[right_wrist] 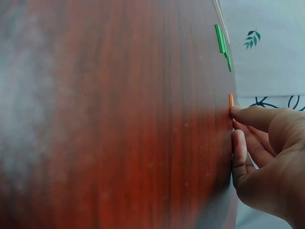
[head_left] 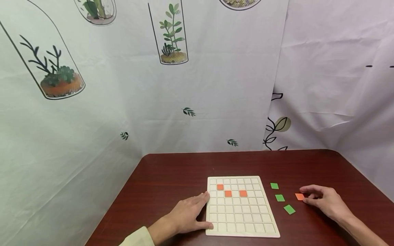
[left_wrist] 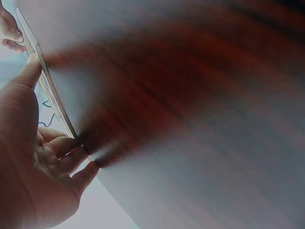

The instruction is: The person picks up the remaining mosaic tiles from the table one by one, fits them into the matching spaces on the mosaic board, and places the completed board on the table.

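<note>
A cream gridded board (head_left: 246, 218) lies on the table with several orange square tiles, one of them near its top left (head_left: 220, 187). My left hand (head_left: 189, 215) rests at the board's left edge, thumb on its lower left corner and fingers along the side; the left wrist view shows this hand (left_wrist: 33, 143) against the board's edge (left_wrist: 57, 102). To the right of the board, my right hand (head_left: 329, 201) has curved fingers and holds a loose orange tile (head_left: 299, 196) by its right edge. The thumb side meets that tile (right_wrist: 231, 100) in the right wrist view.
Between the board and my right hand lie green tiles, at the top (head_left: 274, 186), middle (head_left: 279, 197) and bottom (head_left: 289, 209). The dark red wooden table (head_left: 172, 177) has rounded far corners. A white cloth (head_left: 215, 85) printed with plants hangs behind it.
</note>
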A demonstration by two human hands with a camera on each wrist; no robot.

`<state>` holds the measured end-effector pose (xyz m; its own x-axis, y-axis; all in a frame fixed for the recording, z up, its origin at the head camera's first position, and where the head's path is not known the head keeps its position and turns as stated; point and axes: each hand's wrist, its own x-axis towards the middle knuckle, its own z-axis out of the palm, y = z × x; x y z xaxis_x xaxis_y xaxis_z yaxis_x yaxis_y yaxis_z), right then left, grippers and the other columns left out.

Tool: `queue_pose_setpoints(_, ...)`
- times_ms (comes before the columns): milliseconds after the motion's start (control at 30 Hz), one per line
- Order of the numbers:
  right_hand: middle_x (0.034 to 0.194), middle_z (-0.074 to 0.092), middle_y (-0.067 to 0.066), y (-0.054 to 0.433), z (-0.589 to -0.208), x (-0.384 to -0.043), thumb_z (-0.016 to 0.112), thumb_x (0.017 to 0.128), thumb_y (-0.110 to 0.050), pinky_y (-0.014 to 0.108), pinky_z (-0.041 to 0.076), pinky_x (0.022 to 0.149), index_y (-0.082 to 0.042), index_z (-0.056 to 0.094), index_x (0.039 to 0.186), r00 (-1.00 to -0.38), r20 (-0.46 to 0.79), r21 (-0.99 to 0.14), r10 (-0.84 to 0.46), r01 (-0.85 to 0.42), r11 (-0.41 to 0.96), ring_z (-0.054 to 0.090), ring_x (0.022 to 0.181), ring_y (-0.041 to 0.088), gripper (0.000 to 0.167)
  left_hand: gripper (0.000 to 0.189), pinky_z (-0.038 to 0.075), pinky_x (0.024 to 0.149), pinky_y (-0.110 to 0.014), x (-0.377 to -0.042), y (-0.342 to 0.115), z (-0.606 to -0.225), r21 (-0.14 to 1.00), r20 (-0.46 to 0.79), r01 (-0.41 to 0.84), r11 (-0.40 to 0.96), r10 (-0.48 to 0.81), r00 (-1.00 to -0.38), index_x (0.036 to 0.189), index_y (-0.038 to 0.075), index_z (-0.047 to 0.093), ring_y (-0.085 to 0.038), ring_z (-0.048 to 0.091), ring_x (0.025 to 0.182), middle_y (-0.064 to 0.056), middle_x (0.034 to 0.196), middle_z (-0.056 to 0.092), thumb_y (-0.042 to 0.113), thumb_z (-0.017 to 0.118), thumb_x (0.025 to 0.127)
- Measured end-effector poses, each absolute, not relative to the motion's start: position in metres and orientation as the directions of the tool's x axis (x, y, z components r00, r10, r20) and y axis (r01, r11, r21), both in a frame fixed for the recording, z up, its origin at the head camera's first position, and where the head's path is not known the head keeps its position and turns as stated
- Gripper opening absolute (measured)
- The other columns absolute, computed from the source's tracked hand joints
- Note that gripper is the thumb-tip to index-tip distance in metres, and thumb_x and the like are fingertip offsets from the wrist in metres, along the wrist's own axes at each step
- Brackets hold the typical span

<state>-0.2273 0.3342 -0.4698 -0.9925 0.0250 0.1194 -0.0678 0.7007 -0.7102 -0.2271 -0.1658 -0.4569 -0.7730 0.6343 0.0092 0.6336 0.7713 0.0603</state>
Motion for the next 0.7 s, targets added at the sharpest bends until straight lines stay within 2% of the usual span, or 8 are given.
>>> queue_pose_setpoints(400,0.085,0.067,0.003,0.333,-0.4677,-0.2292,0.082,0.09,-0.002,0.026,0.043,0.06,0.003,0.075,0.116,-0.993,0.115,-0.709,0.012,-0.073,0.701,0.055,0.07,0.01,0.027,0.104,0.048,0.112,-0.045,-0.2268,-0.1657,-0.4556,0.062,-0.001,0.629,0.775,0.63,-0.777,0.166,0.009,0.037,-0.02,0.044,0.151,-0.005,0.17,0.038,0.082,0.053,0.094)
queue_pose_setpoints(600,0.081,0.066,0.003,0.3331,-0.4688,-0.2288,0.084,0.088,-0.002,0.025,0.042,0.062,0.0,0.076,0.112,-0.988,0.155,-0.689,0.007,-0.103,0.717,0.054,0.068,0.008,0.025,0.104,0.048,0.112,-0.046,-0.2261,-0.1654,-0.4546,0.067,-0.004,0.625,0.778,0.627,-0.779,0.166,0.009,0.037,-0.02,0.044,0.151,-0.006,0.169,0.038,0.082,0.054,0.094)
queue_pose_setpoints(700,0.085,0.067,0.003,0.3332,-0.47,-0.2288,0.084,0.087,-0.001,0.026,0.042,0.062,0.0,0.076,0.11,-0.986,0.168,-0.687,0.005,-0.113,0.718,0.054,0.069,0.008,0.025,0.104,0.048,0.112,-0.045,-0.2255,-0.1654,-0.4545,0.072,-0.007,0.626,0.776,0.628,-0.778,0.166,0.008,0.037,-0.02,0.045,0.15,-0.006,0.169,0.038,0.081,0.054,0.094)
